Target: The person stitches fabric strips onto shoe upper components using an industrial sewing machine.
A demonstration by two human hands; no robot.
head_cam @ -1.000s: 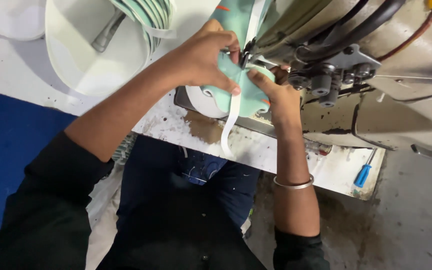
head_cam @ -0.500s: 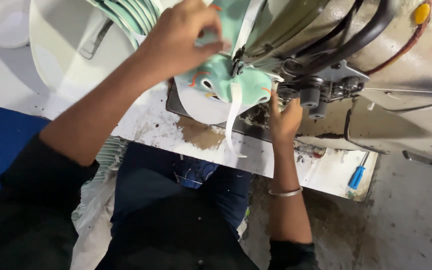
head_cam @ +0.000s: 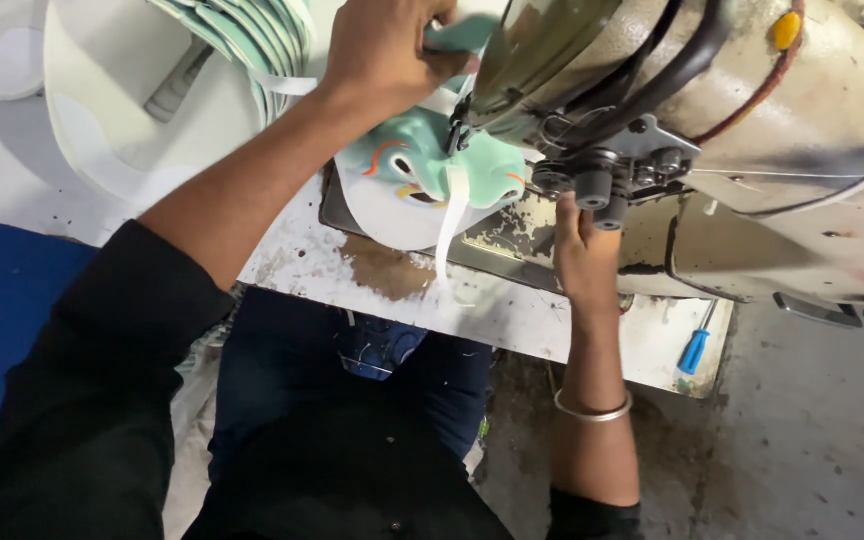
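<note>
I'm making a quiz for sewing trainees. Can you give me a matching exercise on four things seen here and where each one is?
Things:
1. screwdriver
2. bangle
3. white strip
4. stack of pieces

Places:
A. hanging down from the needle area
B. on the right wrist
C. table's right edge
D. top left, behind the left arm

Pairs: 1-C, 2-B, 3-A, 4-D

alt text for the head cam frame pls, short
Seen from above, a person at a sewing machine holds a mint-green printed fabric piece under its head, left hand gripping the far edge, right hand up beside the machine's knobs. A white strip hangs off the fabric; a blue-handled screwdriver lies on the table.
</note>
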